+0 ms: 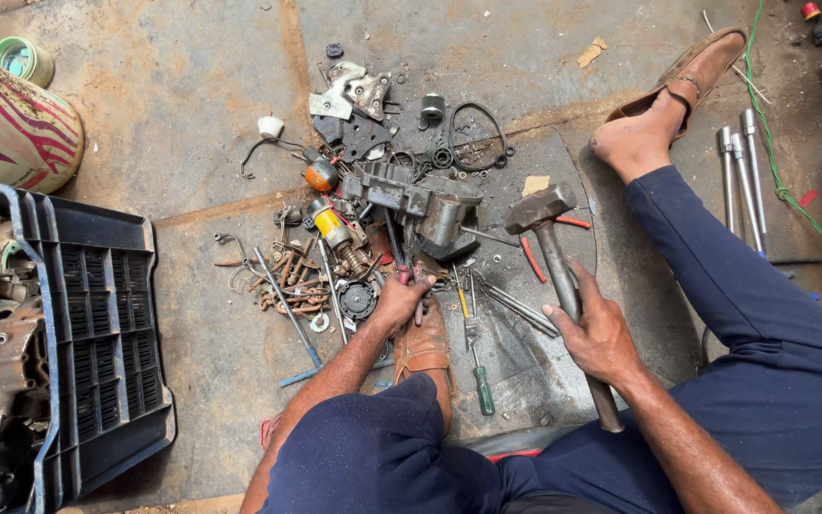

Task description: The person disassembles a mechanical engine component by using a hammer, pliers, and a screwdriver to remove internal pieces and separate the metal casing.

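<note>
Hammer (552, 249): gripped mid-handle by rt hand (594, 328), head raised beside casing (427, 203). Red tool (400, 266): clenched by lt hand (400, 301) amid floor parts. Risk: lt fingers likely struck if swing is misjudged.

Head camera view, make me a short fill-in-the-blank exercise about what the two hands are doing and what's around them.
1. The right hand grips the handle of a ____.
2. The left hand holds a tool with ____ handles against the grey metal casing.
3. A screwdriver with a ____ handle lies between the hands.
4. The dark plastic crate sits at the ____ edge of the view.

Missing words: hammer; red; green; left
</note>
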